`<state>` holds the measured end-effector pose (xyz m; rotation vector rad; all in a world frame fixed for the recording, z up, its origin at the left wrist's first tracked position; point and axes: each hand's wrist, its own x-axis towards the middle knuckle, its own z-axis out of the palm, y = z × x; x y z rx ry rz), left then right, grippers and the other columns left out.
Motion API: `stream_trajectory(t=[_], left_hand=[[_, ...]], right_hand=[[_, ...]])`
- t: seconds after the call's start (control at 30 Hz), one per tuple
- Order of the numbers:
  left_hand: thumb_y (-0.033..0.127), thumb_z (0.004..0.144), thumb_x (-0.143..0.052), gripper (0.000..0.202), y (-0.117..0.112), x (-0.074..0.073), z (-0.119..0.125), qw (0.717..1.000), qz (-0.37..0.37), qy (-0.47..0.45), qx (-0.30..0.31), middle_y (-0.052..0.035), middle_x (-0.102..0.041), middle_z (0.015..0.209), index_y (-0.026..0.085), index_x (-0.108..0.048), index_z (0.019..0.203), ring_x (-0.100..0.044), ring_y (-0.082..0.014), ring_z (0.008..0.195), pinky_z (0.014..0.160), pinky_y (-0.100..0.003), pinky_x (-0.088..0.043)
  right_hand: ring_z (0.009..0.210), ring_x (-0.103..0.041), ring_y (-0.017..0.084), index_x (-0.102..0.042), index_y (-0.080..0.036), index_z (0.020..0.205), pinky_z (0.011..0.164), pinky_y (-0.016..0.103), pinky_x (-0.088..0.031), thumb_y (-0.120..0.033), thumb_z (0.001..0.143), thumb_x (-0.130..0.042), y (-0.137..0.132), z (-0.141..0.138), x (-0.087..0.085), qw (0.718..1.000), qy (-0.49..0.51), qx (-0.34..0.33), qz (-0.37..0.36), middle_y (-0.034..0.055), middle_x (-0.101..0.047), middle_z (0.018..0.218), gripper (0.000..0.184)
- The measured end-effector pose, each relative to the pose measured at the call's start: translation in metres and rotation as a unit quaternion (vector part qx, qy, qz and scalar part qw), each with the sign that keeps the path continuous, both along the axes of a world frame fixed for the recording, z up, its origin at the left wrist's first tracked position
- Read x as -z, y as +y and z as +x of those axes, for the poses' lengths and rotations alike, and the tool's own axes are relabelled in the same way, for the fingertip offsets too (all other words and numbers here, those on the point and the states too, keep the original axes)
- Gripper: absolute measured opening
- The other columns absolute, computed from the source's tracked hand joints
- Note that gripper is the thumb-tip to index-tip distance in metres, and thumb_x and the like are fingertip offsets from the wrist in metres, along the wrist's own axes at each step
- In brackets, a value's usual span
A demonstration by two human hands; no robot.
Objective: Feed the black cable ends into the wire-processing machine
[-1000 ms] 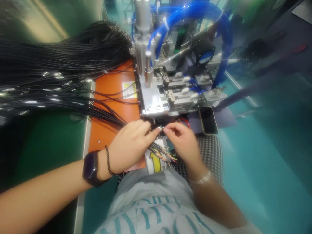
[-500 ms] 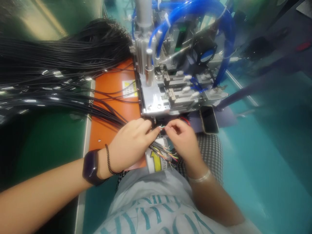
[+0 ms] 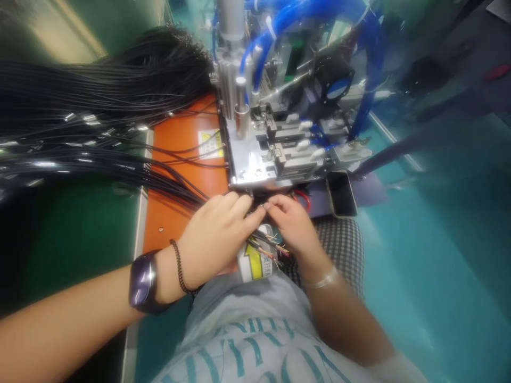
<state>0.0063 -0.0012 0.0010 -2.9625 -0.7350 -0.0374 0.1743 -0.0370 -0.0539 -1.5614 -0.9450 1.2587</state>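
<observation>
Orange plate (image 3: 179, 154) under my wrist, with black cables (image 3: 171, 183) fanning across it from its far left edge. I am gathering them in my left hand (image 3: 215, 234), which is closed round the bunch at the plate's near right corner, just below the front edge of the metal fixture (image 3: 255, 165). My right hand (image 3: 293, 226) is meeting it fingertip to fingertip, with thumb and forefinger pressed together on one cable end (image 3: 262, 205). That end is small and blurred, so I cannot tell how its cores are lying. The other stripped ends (image 3: 275, 249), with coloured cores, are spilling out beneath my palms over the yellow arrow label (image 3: 255, 264).

To do this well, I judge I should be pinching close to the tip so the thin cores are not splaying. My left grip should be firm enough that the bunch is not dragging the single cable sideways. The end should be lining up square with the fixture's front edge, not at a slant. A phone (image 3: 341, 194) is lying just right of the fixture, apart from my fingers.
</observation>
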Motion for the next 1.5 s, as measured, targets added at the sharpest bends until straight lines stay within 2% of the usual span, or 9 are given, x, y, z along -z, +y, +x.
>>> stream_trajectory(t=[0.2, 0.43, 0.6, 0.7, 0.87, 1.0, 1.17, 1.23, 1.5], left_hand=[[0.016, 0.088, -0.044, 0.029, 0.003, 0.009, -0.005, 0.999, -0.002, -0.054, 0.005, -0.0079, -0.053, 0.09, 0.014, -0.056, 0.114, -0.046, -0.0213, 0.08, 0.069, -0.035, -0.042], [0.014, 0.09, -0.039, 0.023, 0.005, 0.01, -0.006, 0.998, 0.016, -0.059, 0.009, -0.0057, -0.054, 0.081, 0.014, -0.061, 0.098, -0.046, -0.021, 0.073, 0.064, -0.035, -0.042], [0.011, 0.087, -0.044, 0.02, 0.003, 0.005, -0.011, 0.999, 0.008, -0.049, 0.014, -0.0096, -0.058, 0.091, 0.011, -0.062, 0.095, -0.051, -0.0228, 0.081, 0.069, -0.035, -0.046], [0.01, 0.082, -0.049, 0.018, -0.006, -0.004, -0.012, 1.0, 0.018, -0.02, -0.011, -0.0128, -0.058, 0.099, 0.009, -0.064, 0.093, -0.053, -0.0262, 0.088, 0.071, -0.037, -0.047], [0.007, 0.078, -0.051, 0.023, -0.018, -0.012, -0.009, 0.997, 0.05, 0.019, -0.048, -0.0088, -0.059, 0.077, 0.007, -0.064, 0.097, -0.054, -0.0256, 0.075, 0.063, -0.037, -0.046], [0.008, 0.079, -0.05, 0.016, -0.012, -0.012, -0.007, 0.998, 0.034, 0.017, -0.046, -0.0044, -0.058, 0.07, 0.014, -0.061, 0.089, -0.054, -0.0241, 0.068, 0.061, -0.037, -0.044], [0.011, 0.079, -0.051, 0.008, -0.008, -0.014, -0.008, 0.998, 0.01, -0.002, -0.054, -0.0033, -0.057, 0.067, 0.017, -0.055, 0.078, -0.054, -0.0238, 0.067, 0.06, -0.036, -0.043], [0.012, 0.078, -0.052, 0.005, -0.007, -0.015, -0.008, 0.998, -0.004, -0.001, -0.057, -0.0037, -0.057, 0.068, 0.017, -0.054, 0.078, -0.055, -0.0239, 0.067, 0.061, -0.036, -0.044], [0.009, 0.078, -0.052, 0.012, 0.008, -0.012, -0.011, 0.997, -0.034, 0.003, -0.076, -0.0085, -0.064, 0.085, 0.015, -0.059, 0.086, -0.059, -0.0236, 0.084, 0.073, -0.037, -0.049]], right_hand=[[0.063, -0.052, 0.012, -0.065, -0.02, 0.085, 0.055, 0.023, -0.038, -0.031, 0.075, -0.063, 0.001, 0.003, 0.009, 0.992, 0.121, 0.025, 0.034, -0.0008, -0.063, 0.078, 0.015], [0.058, -0.045, 0.01, -0.059, -0.018, 0.07, 0.055, 0.022, -0.036, -0.027, 0.075, -0.062, 0.004, 0.004, -0.002, 0.996, -0.066, 0.011, 0.062, -0.004, -0.053, 0.063, 0.011], [0.055, -0.043, 0.01, -0.056, -0.017, 0.069, 0.051, 0.022, -0.034, -0.028, 0.077, -0.059, 0.004, 0.002, -0.001, 0.997, -0.075, 0.0, 0.025, -0.0048, -0.049, 0.06, 0.013], [0.057, -0.046, 0.011, -0.059, -0.018, 0.075, 0.053, 0.023, -0.037, -0.027, 0.078, -0.059, 0.001, 0.004, 0.003, 0.995, -0.082, 0.006, 0.059, -0.004, -0.051, 0.063, 0.01], [0.076, -0.055, 0.015, -0.066, -0.021, 0.085, 0.067, 0.028, -0.044, -0.022, 0.081, -0.06, -0.006, 0.011, 0.01, 0.963, -0.194, -0.025, 0.185, 0.0018, -0.061, 0.083, 0.007], [0.083, -0.055, 0.017, -0.064, -0.024, 0.099, 0.072, 0.031, -0.047, -0.018, 0.081, -0.062, -0.013, 0.018, 0.001, 0.94, -0.245, -0.031, 0.236, 0.0035, -0.06, 0.097, 0.019], [0.089, -0.054, 0.017, -0.062, -0.029, 0.112, 0.08, 0.034, -0.046, -0.011, 0.084, -0.06, -0.026, 0.022, -0.019, 0.856, -0.259, -0.232, 0.383, 0.002, -0.062, 0.096, 0.034], [0.087, -0.053, 0.017, -0.064, -0.029, 0.111, 0.078, 0.034, -0.046, -0.01, 0.084, -0.061, -0.029, 0.019, -0.02, 0.837, -0.257, -0.245, 0.417, 0.0021, -0.065, 0.093, 0.033], [0.088, -0.059, 0.02, -0.065, -0.029, 0.109, 0.079, 0.038, -0.047, -0.018, 0.086, -0.059, -0.023, 0.008, -0.005, 0.856, -0.253, -0.169, 0.418, 0.0027, -0.071, 0.096, 0.027]])
